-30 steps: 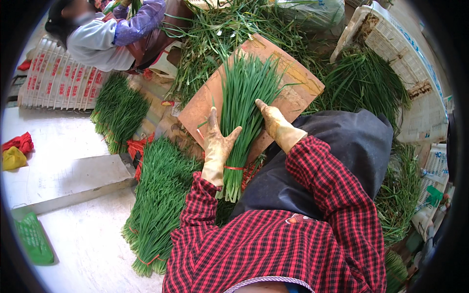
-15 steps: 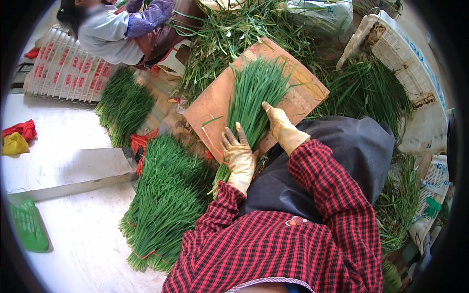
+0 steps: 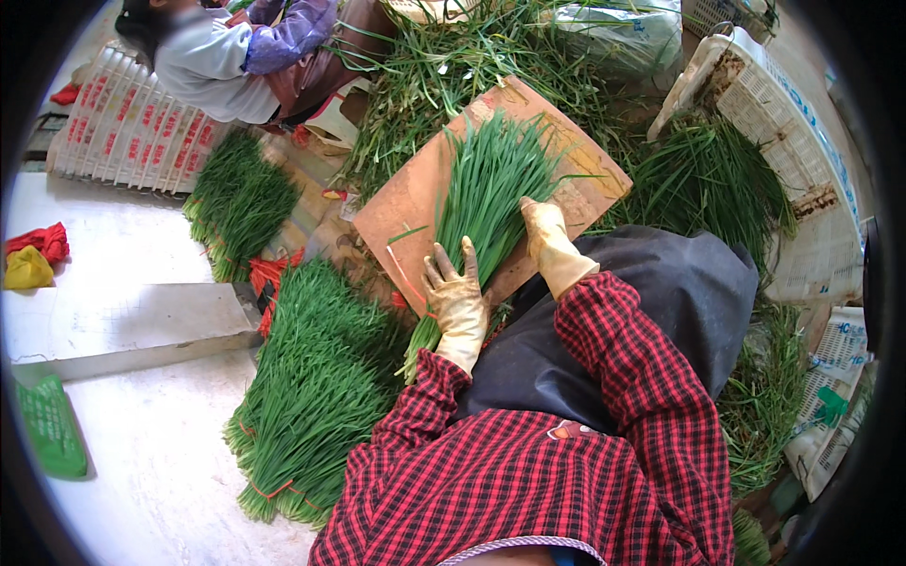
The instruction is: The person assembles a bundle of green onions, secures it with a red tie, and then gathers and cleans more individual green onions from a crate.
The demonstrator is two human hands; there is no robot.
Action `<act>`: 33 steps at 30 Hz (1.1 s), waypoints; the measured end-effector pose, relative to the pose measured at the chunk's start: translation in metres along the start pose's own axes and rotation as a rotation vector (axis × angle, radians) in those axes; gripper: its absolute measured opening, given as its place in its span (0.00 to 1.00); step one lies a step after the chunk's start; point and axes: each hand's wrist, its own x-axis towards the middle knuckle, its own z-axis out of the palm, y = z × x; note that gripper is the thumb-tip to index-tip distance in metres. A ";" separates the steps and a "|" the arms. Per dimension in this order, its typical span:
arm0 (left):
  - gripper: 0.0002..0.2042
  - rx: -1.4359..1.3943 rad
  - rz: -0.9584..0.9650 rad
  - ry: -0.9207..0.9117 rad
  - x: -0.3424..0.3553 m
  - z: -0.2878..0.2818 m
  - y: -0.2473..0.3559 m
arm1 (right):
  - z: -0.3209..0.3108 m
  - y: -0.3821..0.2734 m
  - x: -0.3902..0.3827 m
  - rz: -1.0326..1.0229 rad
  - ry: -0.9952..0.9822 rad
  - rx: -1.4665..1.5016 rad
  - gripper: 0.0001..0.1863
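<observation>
Leftmost, tied chive bundles [image 3: 311, 377] lie apparently complete on the white worktop [image 3: 160, 453]. Left hand [image 3: 455, 302]: gloved, fingers extended flat over the stems of the centre chive bundle [image 3: 495, 189], on the brown board [image 3: 396, 217]; tying hidden. Right hand [image 3: 550, 247]: against the bundle's right side; closure cannot be told. Unbundled leaves [image 3: 406, 123] lie heaped beyond. Room: stacked crates [image 3: 132, 137] left, white basket [image 3: 802, 160] right.

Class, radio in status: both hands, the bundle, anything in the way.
Left hand open across green bundle, low down; right hand at its right edge. Bundle on brown board. Loose blade alongside, apparently not blocking.
</observation>
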 end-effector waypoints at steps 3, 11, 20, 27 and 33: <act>0.52 -0.003 0.007 -0.003 -0.003 0.002 -0.006 | -0.009 -0.024 -0.001 -0.139 0.167 -0.243 0.20; 0.54 -0.041 0.006 0.017 -0.006 0.001 -0.012 | -0.036 -0.093 0.017 -0.840 0.128 0.035 0.16; 0.55 -0.040 0.013 -0.016 -0.003 -0.002 -0.013 | -0.027 -0.090 0.032 -0.695 -0.108 -1.069 0.18; 0.54 -0.080 0.027 -0.027 0.001 -0.002 -0.009 | -0.027 -0.092 0.046 -0.636 -0.131 -1.186 0.12; 0.51 -0.112 0.032 -0.019 -0.001 -0.003 -0.012 | -0.053 -0.106 0.066 -0.304 -0.054 -0.450 0.08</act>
